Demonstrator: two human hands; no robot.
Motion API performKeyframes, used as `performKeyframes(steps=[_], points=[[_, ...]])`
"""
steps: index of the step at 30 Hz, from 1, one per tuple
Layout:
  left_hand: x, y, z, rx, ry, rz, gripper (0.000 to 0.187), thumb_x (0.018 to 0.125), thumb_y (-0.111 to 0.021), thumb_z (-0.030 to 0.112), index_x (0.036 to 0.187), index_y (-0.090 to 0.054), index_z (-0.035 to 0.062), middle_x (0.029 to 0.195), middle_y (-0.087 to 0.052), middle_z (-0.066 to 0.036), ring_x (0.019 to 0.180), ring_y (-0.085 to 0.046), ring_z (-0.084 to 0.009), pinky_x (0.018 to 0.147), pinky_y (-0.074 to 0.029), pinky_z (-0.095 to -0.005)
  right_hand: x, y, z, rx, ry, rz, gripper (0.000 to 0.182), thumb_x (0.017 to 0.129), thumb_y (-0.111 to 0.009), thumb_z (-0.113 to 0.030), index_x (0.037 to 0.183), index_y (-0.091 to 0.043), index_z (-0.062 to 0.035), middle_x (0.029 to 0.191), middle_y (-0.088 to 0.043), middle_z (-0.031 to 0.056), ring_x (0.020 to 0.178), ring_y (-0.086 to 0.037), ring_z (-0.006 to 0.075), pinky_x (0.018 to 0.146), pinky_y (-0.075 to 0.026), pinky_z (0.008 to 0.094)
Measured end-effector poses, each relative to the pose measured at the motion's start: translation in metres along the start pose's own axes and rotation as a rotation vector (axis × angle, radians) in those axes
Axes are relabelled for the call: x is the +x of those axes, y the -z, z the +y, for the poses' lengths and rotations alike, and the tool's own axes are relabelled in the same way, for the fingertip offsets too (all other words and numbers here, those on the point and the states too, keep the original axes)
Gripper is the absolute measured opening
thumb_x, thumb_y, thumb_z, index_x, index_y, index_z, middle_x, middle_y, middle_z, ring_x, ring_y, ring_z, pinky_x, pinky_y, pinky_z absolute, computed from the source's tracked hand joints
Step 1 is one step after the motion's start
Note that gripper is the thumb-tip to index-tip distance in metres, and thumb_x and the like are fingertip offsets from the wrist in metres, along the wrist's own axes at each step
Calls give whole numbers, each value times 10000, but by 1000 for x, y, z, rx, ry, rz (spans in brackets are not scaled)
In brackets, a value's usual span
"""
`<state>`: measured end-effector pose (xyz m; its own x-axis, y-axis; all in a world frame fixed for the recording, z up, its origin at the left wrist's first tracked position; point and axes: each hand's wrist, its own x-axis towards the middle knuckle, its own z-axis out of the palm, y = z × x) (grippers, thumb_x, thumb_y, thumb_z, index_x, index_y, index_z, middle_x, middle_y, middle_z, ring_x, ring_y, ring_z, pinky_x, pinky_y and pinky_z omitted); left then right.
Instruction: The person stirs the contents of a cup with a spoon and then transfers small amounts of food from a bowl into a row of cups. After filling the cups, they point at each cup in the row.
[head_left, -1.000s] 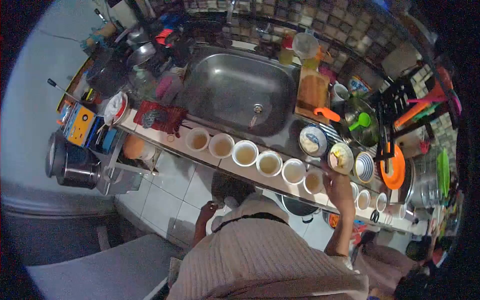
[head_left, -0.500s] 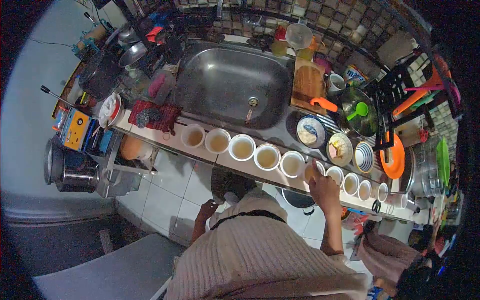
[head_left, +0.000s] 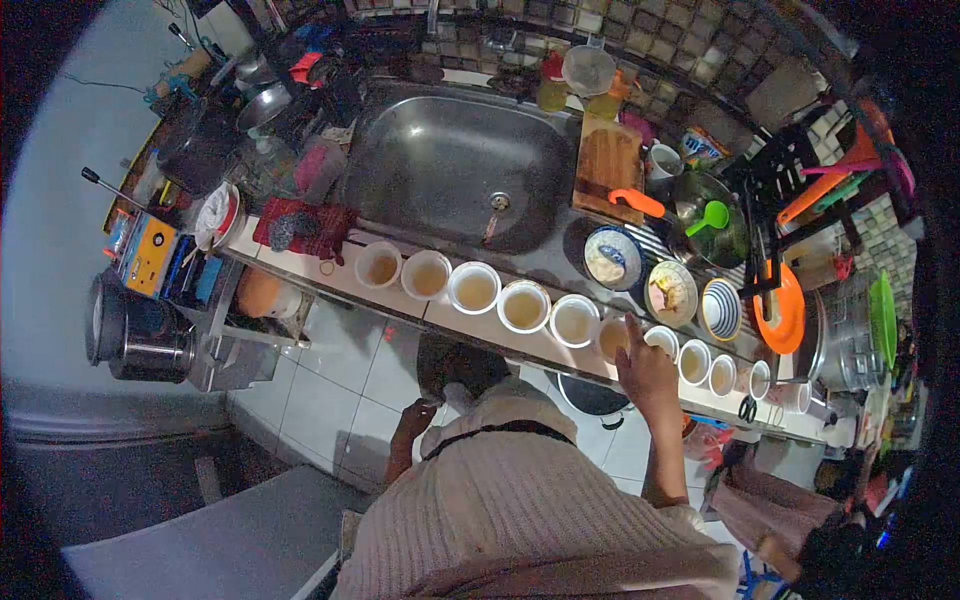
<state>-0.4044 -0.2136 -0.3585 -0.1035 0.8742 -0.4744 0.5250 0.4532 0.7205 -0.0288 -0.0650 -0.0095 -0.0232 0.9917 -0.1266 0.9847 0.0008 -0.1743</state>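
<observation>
Along the counter's front edge runs a row of several white cups with a pale brownish liquid, among them a cup [head_left: 474, 288] near the middle. My right hand [head_left: 645, 365] reaches over the counter edge and touches a cup [head_left: 612, 340] in the row, its fingers bent at the rim; whether they grip it is hard to tell. My left hand [head_left: 416, 415] hangs low beside my body, away from the cups, its fingers curled and small in view. Behind the row stand a blue-and-white bowl [head_left: 612, 258], a bowl with food remains [head_left: 671, 292] and a striped bowl [head_left: 720, 308].
A steel sink [head_left: 455, 170] lies behind the cups, with a wooden board [head_left: 608, 165] at its right. An orange plate [head_left: 778, 312], a pan with a green spoon [head_left: 710, 217] and a red cloth [head_left: 325, 232] are around it. Another person's clothing [head_left: 770, 500] shows at lower right.
The view has shifted slightly, so the counter things appear a little further left. My right hand remains at the same cup, and my left hand stays low.
</observation>
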Motion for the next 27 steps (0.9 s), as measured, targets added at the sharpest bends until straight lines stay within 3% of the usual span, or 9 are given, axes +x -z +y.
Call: performKeyframes(steps=[6, 10, 13, 14, 15, 18, 24, 26, 27], points=[[3, -15, 16, 111, -39, 31, 382, 730, -628, 267, 1001, -528, 17, 808, -615, -153, 745, -603, -260, 637, -481, -331, 4, -10, 4, -171, 86, -173, 535, 771, -479, -252, 1266, -303, -147, 675, -574, 214, 615, -572, 374, 555, -466, 470], [-8, -23, 13, 185, -65, 49, 375, 731, -626, 271, 992, -534, 17, 806, -614, -156, 743, -603, -264, 637, -480, -334, -2, 5, -2, -117, 100, -103, 502, 774, -441, -204, 1256, -328, -119, 624, -572, 186, 589, -589, 336, 530, -466, 451], [-12, -26, 26, 245, -108, 65, 371, 731, -625, 273, 985, -538, 17, 804, -614, -157, 743, -602, -267, 636, -480, -335, 0, -2, 10, -98, 38, -106, 555, 769, -481, -254, 1277, -291, -135, 707, -572, 231, 639, -573, 386, 576, -469, 473], [-23, -25, 35, 112, -200, 141, 343, 738, -605, 319, 895, -576, 15, 812, -609, -167, 746, -596, -292, 640, -476, -361, 0, -2, 14, -94, 15, -98, 563, 770, -480, -255, 1283, -278, -141, 717, -571, 235, 645, -572, 389, 581, -469, 473], [-29, -27, 41, 158, -87, 122, 346, 747, -590, 335, 889, -575, 19, 815, -610, -162, 752, -597, -287, 634, -476, -365, 2, -2, 17, -91, -8, -91, 571, 772, -479, -256, 1289, -266, -146, 727, -570, 239, 652, -571, 392, 585, -470, 473], [-34, -39, 23, 231, -219, 101, 374, 748, -594, 312, 980, -534, 26, 812, -609, -169, 766, -596, -291, 648, -475, -357, 0, 7, 20, -64, 7, -141, 569, 778, -469, -248, 1297, -249, -171, 753, -570, 241, 683, -571, 394, 613, -470, 473], [-62, -60, -8, 76, 128, -1, 401, 744, -601, 308, 1022, -504, 35, 794, -613, -157, 748, -597, -294, 646, -476, -352, 0, 4, 23, -122, 80, -259, 524, 791, -449, -251, 1284, -273, -227, 742, -577, 229, 686, -576, 391, 624, -473, 469], [-60, -66, -23, 204, -162, 48, 384, 743, -602, 312, 993, -515, 34, 781, -620, -140, 719, -600, -288, 636, -480, -354, -1, 4, 22, -164, 117, -297, 513, 794, -443, -256, 1280, -277, -239, 733, -580, 221, 679, -580, 384, 618, -474, 470], [-60, -72, -29, 202, -159, 47, 384, 743, -602, 312, 993, -515, 34, 781, -620, -140, 719, -600, -288, 636, -480, -354, -3, 13, 13, -180, 103, -341, 506, 797, -442, -266, 1276, -284, -235, 726, -585, 209, 675, -586, 373, 607, -477, 468]])
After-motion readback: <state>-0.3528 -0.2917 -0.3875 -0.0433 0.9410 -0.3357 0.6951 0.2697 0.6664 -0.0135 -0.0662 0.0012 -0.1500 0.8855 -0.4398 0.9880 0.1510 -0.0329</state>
